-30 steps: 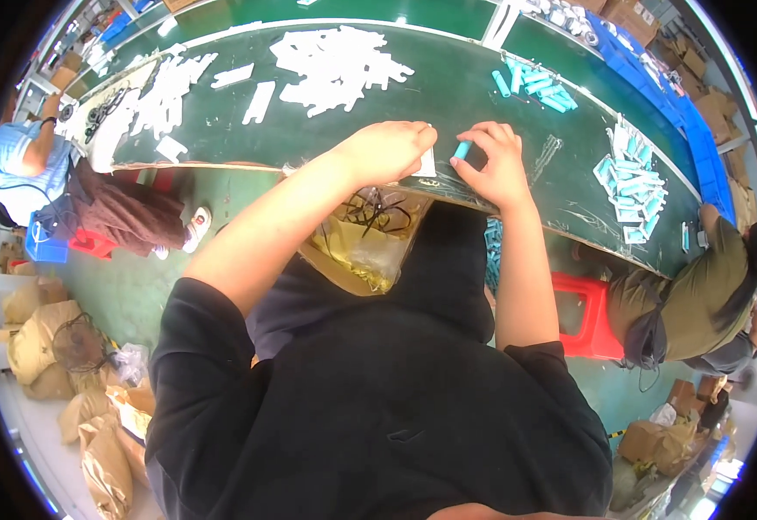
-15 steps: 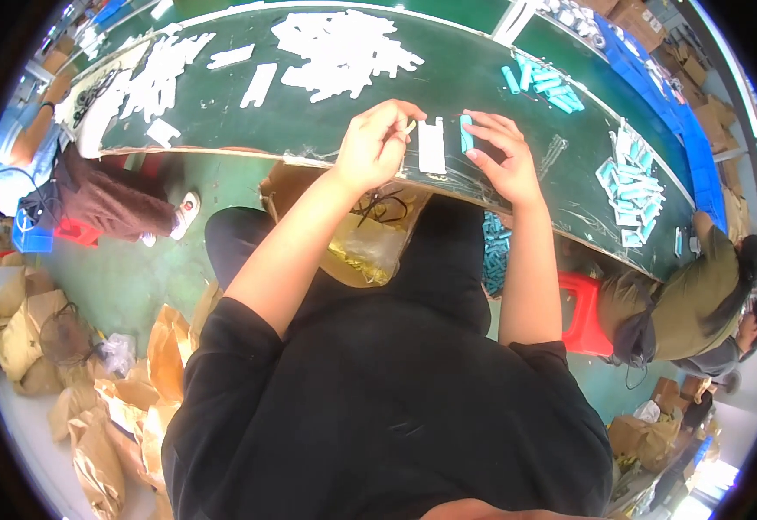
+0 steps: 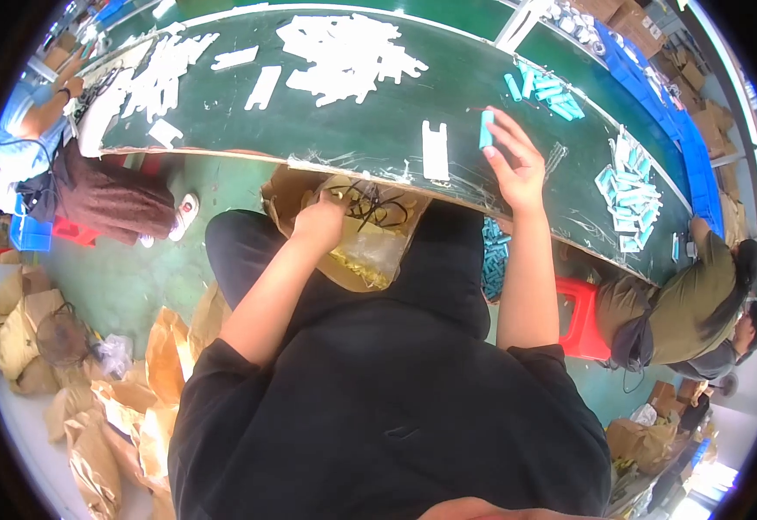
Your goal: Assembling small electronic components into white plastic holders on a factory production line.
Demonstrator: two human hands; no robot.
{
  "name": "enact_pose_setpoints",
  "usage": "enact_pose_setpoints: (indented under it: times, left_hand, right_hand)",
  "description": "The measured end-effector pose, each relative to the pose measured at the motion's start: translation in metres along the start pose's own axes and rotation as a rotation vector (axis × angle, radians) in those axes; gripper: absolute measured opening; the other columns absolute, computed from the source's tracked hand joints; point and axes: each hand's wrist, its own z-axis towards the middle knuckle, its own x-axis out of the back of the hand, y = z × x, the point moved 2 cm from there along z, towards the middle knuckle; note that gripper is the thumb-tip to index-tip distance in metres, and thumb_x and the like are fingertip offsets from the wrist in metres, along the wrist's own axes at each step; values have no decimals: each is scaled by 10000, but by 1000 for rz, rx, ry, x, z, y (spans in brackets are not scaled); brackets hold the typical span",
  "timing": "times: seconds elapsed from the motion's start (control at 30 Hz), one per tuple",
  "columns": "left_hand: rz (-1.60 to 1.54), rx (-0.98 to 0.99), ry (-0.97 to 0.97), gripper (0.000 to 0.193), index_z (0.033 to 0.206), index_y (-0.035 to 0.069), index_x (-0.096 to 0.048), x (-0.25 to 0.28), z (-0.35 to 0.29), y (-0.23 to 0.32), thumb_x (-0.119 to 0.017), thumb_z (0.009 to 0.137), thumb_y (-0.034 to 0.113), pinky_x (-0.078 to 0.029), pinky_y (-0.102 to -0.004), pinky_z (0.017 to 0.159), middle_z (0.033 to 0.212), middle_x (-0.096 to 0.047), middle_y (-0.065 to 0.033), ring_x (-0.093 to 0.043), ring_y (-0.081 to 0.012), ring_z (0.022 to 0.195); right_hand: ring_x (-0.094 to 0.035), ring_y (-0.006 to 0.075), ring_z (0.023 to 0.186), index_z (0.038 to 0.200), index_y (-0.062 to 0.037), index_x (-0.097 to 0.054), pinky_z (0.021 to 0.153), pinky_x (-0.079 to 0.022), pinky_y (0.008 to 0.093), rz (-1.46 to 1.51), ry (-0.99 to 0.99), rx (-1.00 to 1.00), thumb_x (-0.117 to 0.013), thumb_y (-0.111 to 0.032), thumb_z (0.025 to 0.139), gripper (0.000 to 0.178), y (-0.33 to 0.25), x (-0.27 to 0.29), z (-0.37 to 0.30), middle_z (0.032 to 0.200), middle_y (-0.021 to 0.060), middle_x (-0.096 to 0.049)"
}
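My right hand point(image 3: 517, 165) is above the green table point(image 3: 352, 121), its thumb and fingers closed on a teal cylindrical cell point(image 3: 487, 129), held upright. Left of that cell a white notched plastic plate point(image 3: 435, 152) lies flat near the table's front edge, with neither hand touching it. Below the edge, my left hand point(image 3: 319, 222) reaches over an open cardboard box point(image 3: 283, 192) holding yellow scraps point(image 3: 361, 267) and dark cords. Its fingers look curled together; whatever they may pinch is too small to make out.
White plates lie in a large pile point(image 3: 344, 56) and a second heap point(image 3: 157, 78). Loose teal cells point(image 3: 548, 91) sit at the back right, with teal-and-white pieces point(image 3: 630, 195) nearer. Co-workers sit at left and right; a red stool point(image 3: 582, 321) stands at the right.
My left hand has left the white plate and dropped toward me, over the cardboard box. My right hand, with the teal cell, has shifted slightly right, away from the plate.
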Motion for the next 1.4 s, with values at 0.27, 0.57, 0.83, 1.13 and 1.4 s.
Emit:
enact_pose_setpoints:
  times: [0.27,0.57,0.83,1.13,1.4]
  left_hand:
    - [-1036,-335,-47,245,1016,-5,-747,122,-19,56,-585,999,178,-556,-423,779,923,-748,-217,-716,-359,813]
    - [-584,-563,520,601,1478,57,-621,143,74,79,-668,879,61,-487,-503,1125,1335,-717,-192,-634,-380,1255]
    - [-772,-584,659,404,1293,125,-770,123,97,80,-750,898,44,-499,-457,1064,1045,-804,-32,-689,-288,1076]
    - [-559,-725,423,1034,1639,27,-404,137,80,82,-761,678,161,-382,-498,1233,1533,-577,-208,-518,-397,1434]
    - [-517,-758,403,1168,1654,64,-381,139,73,85,-935,666,351,-413,-527,1208,1538,-548,-217,-535,-416,1412]
  right_hand:
    - [-632,350,1368,1296,-23,-768,1155,-489,451,75,-98,82,-834,-12,863,438,-53,-33,-17,1532,193,-639]
    - [-617,307,1366,1302,-74,-777,1172,-471,429,-117,-118,-18,-867,-88,853,459,-39,-44,-4,1442,110,-705]
    - [-645,301,1292,1269,-69,-789,1108,-515,431,-115,-169,-50,-892,-113,838,445,-32,-48,-6,1411,110,-723]
    - [-643,237,1276,1358,-27,-742,1086,-504,375,89,161,-165,-787,-19,936,425,-18,-38,-20,1425,140,-662]
    - [-676,222,1225,1329,-67,-763,1071,-519,365,-5,148,-314,-773,-90,992,338,-8,-44,-16,1329,127,-732]
